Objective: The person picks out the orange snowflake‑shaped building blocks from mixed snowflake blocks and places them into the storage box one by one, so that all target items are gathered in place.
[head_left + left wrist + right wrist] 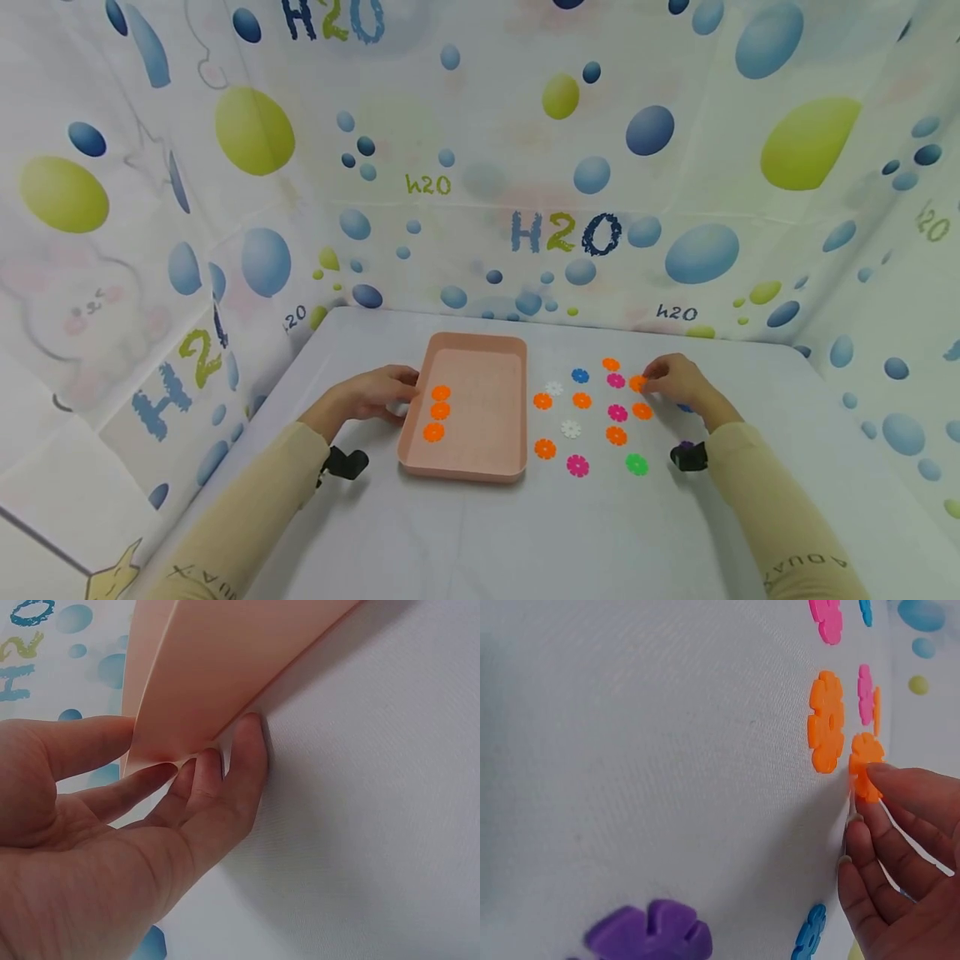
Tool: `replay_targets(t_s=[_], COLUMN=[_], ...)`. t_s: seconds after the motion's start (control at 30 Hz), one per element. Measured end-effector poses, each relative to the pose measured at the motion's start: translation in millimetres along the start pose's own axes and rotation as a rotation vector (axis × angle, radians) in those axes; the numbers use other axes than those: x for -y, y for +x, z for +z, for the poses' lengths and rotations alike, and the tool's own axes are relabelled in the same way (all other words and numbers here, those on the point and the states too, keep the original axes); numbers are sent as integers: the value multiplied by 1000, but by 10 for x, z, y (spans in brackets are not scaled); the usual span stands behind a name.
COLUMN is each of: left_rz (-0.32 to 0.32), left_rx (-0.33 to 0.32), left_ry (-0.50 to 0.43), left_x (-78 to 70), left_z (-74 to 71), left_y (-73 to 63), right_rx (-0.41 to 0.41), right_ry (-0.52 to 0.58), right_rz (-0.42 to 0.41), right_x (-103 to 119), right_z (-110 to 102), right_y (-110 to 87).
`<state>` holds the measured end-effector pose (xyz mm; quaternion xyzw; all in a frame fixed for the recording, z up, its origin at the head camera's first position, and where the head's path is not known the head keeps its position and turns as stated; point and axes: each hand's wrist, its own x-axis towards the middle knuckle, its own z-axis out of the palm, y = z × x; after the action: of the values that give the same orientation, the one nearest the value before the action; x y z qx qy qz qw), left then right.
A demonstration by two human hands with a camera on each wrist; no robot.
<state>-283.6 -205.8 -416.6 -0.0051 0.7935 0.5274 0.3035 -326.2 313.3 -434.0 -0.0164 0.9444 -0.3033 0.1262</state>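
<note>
A pale curtain (495, 117) with blue and green spots and H2O lettering (566, 233) stands beyond the far edge of a white table (468, 537). Past its left edge, a cartoon bunny (93, 312) shows faintly.

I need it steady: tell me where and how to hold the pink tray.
Probably pinch the pink tray by its raised left wall, coming from the left: that thin wall suits a pinch, while the loose discs lie to the right.

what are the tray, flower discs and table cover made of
Peach rectangular tray: probably matte plastic, with thin, smooth walls.
Multicoloured flower-shaped discs: likely satin plastic, evenly tinted with crisp notches.
White table cover: apparently matte fabric, showing fine woven texture.
</note>
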Motion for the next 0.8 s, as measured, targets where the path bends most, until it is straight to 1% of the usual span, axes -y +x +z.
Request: replay_targets(t_s=[0.07, 0.13, 0.37, 0.53, 0.8], left_rz=[1, 4, 1, 1, -2], left_rx=[0, 2, 0, 3, 2], left_ry=[0, 0, 6, 5, -6], left_x=[0, -1, -1, -5, -3], left_z=[6, 11, 0, -6, 0], left_y=[-7, -10, 0, 1, -10], right_rx=[-8, -13, -38, -53, -79], right_ry=[10, 15, 31, 44, 64], right_rz=[2, -15, -36, -62, -133], right_x=[-2, -6, -11, 42, 151], right_z=[-5, -13, -39, -54, -57], right_y=[-17, -36, -69, -112, -191])
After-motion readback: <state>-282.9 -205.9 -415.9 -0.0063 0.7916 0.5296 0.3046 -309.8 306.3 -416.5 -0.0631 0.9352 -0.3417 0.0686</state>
